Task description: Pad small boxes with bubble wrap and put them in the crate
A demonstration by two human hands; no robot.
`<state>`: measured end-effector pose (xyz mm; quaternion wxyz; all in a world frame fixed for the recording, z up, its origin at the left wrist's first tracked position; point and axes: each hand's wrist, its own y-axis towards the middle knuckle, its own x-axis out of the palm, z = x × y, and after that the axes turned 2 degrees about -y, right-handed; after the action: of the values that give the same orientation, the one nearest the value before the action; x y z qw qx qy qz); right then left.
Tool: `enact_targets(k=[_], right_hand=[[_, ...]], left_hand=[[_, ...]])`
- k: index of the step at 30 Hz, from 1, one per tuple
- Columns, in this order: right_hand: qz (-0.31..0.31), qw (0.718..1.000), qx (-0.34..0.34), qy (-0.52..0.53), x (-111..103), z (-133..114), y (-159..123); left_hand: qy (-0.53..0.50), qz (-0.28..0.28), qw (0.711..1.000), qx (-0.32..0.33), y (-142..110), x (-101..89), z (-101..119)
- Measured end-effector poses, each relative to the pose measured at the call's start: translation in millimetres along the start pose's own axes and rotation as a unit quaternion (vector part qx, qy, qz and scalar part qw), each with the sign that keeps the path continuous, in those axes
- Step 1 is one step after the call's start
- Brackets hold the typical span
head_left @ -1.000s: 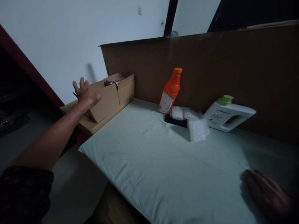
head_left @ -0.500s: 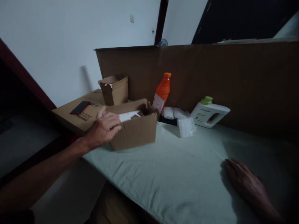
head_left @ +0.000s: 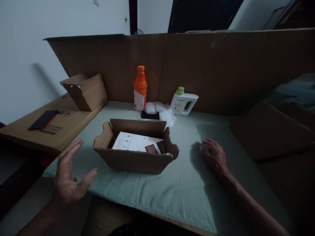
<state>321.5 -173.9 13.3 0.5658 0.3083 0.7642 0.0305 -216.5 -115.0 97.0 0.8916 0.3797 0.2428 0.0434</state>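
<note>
An open cardboard box sits on the pale green cloth in front of me, with a white leaflet and a small dark item inside. My left hand hovers open just left of the box, fingers spread, touching nothing. My right hand rests palm down on the cloth to the right of the box, fingers loosely curled, holding nothing.
An orange bottle, a white jug with a green cap and bubble wrap stand at the back by a tall cardboard wall. A second open box and a dark phone lie on a flat carton at left.
The box has come from the left edge to the middle of the cloth. My left hand has let go of it and pulled back. My right hand has shifted left.
</note>
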Motion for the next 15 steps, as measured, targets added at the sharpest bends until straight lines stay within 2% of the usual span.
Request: enact_targets(k=[2,5,8,10,12,15], right_hand=[[-0.007,0.996,-0.019,0.085,-5,-28,-11],[-0.085,0.973,-0.059,0.209,-12,-86,-33],[-0.163,0.936,-0.114,0.289,-19,-136,-52],[-0.193,0.921,-0.137,0.308,-27,-155,-60],[-0.177,0.925,-0.135,0.307,-42,-163,-61],[-0.087,0.95,-0.119,0.276,-83,-172,-50]], left_hand=[[-0.061,-0.033,0.994,-0.089,-13,5.5,-21],[-0.104,-0.119,0.97,-0.183,-22,20.4,-45],[-0.104,-0.188,0.95,-0.228,-26,39.1,-57],[-0.108,-0.218,0.942,-0.232,-31,52.2,-61],[-0.11,-0.229,0.939,-0.232,-38,64.3,-62],[-0.11,-0.212,0.94,-0.242,-47,76.3,-61]])
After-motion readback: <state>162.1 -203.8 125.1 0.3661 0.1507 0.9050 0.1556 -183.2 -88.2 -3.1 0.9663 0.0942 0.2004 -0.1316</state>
